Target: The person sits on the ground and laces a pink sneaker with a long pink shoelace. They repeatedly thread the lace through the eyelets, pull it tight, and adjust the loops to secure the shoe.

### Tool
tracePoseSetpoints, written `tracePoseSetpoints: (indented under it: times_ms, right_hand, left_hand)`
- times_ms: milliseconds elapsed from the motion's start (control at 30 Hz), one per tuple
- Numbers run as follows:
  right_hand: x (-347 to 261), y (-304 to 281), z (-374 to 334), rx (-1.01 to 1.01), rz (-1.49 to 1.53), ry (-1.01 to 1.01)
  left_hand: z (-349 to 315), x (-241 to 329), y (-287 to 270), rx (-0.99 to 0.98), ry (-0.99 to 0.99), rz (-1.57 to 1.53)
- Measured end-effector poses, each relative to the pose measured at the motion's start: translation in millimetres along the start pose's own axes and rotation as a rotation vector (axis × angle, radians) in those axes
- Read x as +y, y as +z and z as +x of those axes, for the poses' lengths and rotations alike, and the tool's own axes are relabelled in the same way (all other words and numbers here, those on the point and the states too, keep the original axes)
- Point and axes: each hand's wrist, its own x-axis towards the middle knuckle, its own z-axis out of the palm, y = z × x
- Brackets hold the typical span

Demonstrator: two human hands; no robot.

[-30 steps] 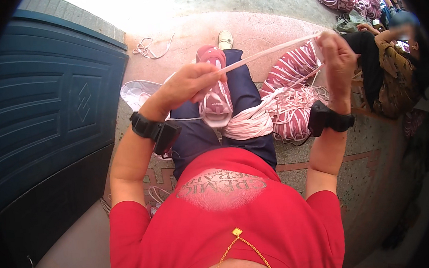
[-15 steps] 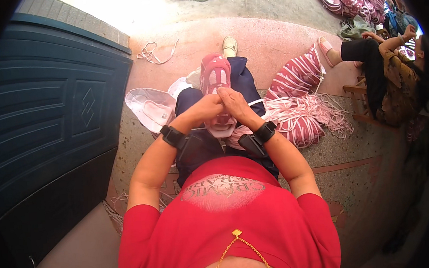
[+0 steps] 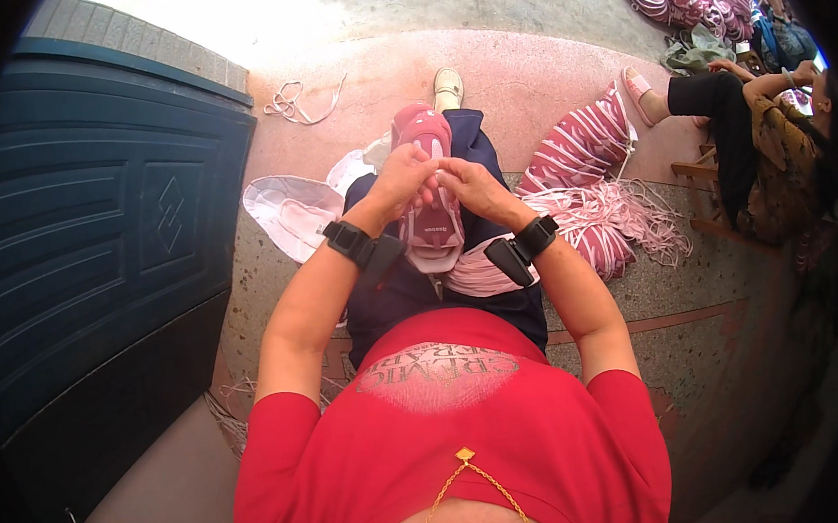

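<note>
A pink shoe upper [image 3: 433, 224] with paler panels lies lengthwise over my lap, its rounded end away from me. Above its middle, my left hand [image 3: 404, 183] and my right hand [image 3: 477, 191] meet at the fingertips. The left fingers are curled and pinched. The right thumb and forefinger pinch too, close against the left ones. Whatever thin thing is between them is too small to make out. Beside the upper, below my right wrist, a pale pink striped piece [image 3: 478, 269] rests on my thigh.
To the right lie a bundle of striped pink uppers [image 3: 581, 143] and a heap of loose pale laces [image 3: 620, 211]. White-pink uppers [image 3: 289, 212] are at left, near a dark blue door [image 3: 112, 186]. A lace [image 3: 306, 102] lies on the floor. A person [image 3: 771, 149] sits at right.
Both hands have risen a little away from me and off the upper, uncovering more of its near part. The white strand seen beside my right hand no longer shows there.
</note>
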Motion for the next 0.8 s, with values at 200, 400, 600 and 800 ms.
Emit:
tracePoseSetpoints:
  times_ms: [200,400,600,800]
  right_hand:
    - [12.3,-8.4,8.8,0.089,-0.525,-0.077]
    - [10.1,-8.1,8.4,0.086,-0.648,-0.045]
    - [19.1,-6.1,11.7,0.097,-0.663,-0.116]
    - [27.5,-3.0,18.1,0.065,-0.706,-0.157]
  left_hand:
    - [15.6,-9.6,-2.8,0.215,0.256,0.382]
    - [3.9,-30.0,-13.6,0.273,0.427,0.689]
    - [-4.6,-29.9,-10.7,0.243,0.468,0.719]
    - [-6.7,-33.0,-10.8,0.242,0.497,0.675]
